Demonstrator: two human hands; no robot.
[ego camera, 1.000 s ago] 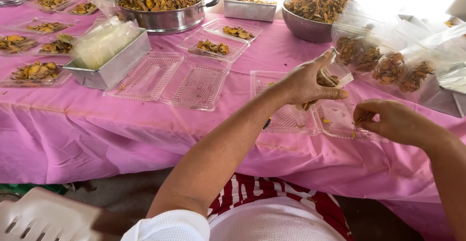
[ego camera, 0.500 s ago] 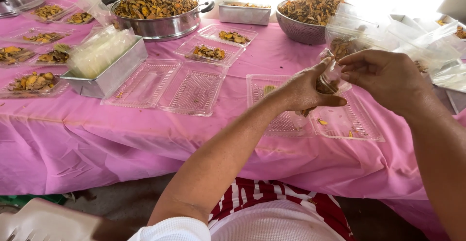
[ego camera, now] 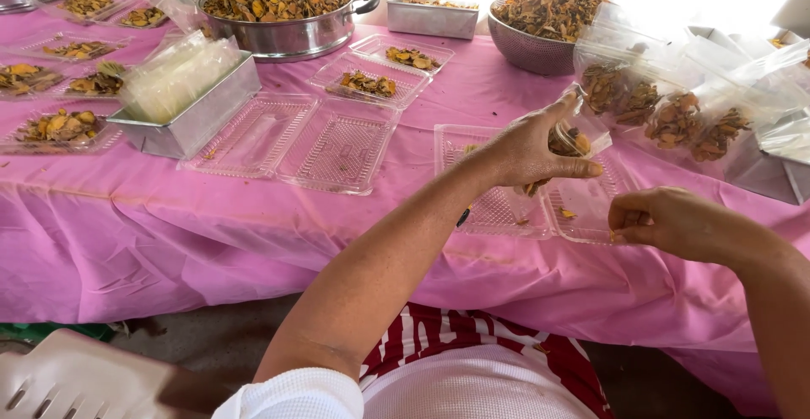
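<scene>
The small clear bag (ego camera: 576,138) of dried brown-yellow slices sits pinched in my left hand (ego camera: 531,151), held up just over the open clear tray (ego camera: 506,208) so any bits that drop land inside. My right hand (ego camera: 662,221) is curled nearly closed at the tray's near edge, maybe nipping a crumb (I cannot tell). More filled bags (ego camera: 675,115) lean together on the right. Further back on the pink desk (ego camera: 152,225) stand a big pot (ego camera: 278,10) and a bowl (ego camera: 540,27) piled with slices.
</scene>
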